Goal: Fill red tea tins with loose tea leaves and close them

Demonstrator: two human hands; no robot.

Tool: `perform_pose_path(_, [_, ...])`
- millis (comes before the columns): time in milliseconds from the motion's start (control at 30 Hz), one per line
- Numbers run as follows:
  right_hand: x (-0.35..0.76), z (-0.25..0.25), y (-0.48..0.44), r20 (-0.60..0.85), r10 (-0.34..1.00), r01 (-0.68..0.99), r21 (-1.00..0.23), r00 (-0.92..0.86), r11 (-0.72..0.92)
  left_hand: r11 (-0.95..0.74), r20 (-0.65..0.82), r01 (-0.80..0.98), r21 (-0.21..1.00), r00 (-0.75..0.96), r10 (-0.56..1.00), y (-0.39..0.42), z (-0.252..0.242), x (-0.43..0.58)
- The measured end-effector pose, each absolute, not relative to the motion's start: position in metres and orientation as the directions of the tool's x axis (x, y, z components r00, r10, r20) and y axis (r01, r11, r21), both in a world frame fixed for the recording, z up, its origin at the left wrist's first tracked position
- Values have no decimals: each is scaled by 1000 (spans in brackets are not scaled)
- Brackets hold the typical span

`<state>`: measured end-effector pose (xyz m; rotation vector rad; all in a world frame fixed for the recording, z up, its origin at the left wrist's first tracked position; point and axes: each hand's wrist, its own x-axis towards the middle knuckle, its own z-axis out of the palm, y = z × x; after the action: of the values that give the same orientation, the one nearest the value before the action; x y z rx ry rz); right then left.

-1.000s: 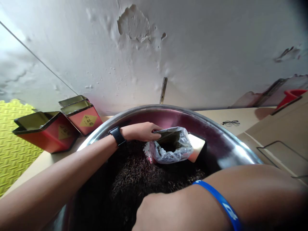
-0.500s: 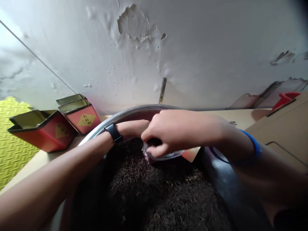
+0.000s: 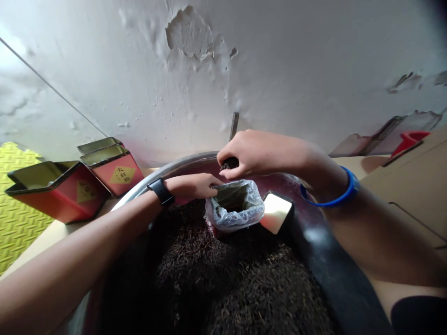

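Note:
A large metal basin (image 3: 181, 164) holds a heap of dark loose tea leaves (image 3: 223, 270). On the leaves stands a red tin with a clear plastic bag (image 3: 233, 218) folded out over its mouth; a pale, shiny lid-like panel (image 3: 278, 213) is at its right. My left hand (image 3: 197, 185), with a dark watch above it, pinches the bag-lined rim at the left. Above the bag's mouth, my right hand (image 3: 240, 156) is closed round a handful of tea leaves (image 3: 229, 164). A blue band circles that wrist. The bag's lower part is hidden.
Two red tins with lids up, one nearer (image 3: 66, 193) and one farther (image 3: 117, 172), stand left of the basin beside a yellow mat (image 3: 17, 204). Behind is a peeling wall (image 3: 296, 83). At the right are a cardboard box (image 3: 412, 195) and a red object (image 3: 407, 142).
My right hand has risen from the bag's mouth, bringing the bag's opening and the shiny panel into view. My left hand stays at the rim. The camera view has shifted slightly.

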<state>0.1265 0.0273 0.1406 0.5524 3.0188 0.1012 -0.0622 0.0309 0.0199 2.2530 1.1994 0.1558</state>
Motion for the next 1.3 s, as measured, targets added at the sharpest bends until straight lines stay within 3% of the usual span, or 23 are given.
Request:
perform_pose_path(200, [129,145,30,57,354,358,108,-934,927,-454,-140,705,544,610,780,30,19,-58])
perform_pose_path(300, [129,146,30,53,392,396,136,-918,908,-458,-131,726,513,593,794,29,19,-57])
perform_pose_path(467, [129,146,32,35,428,428,138,-903,893,-458,-126,667,587,634,763,26,20,-57])
perform_pose_path(833, [128,145,36,14,435,430,188,-900,883,-433,-142,677,595,618,773,26,19,-59])
perform_pose_path(1300, [131,142,41,-44,410,404,99,-911,909,-408,-169,660,631,630,758,23,23,-60])
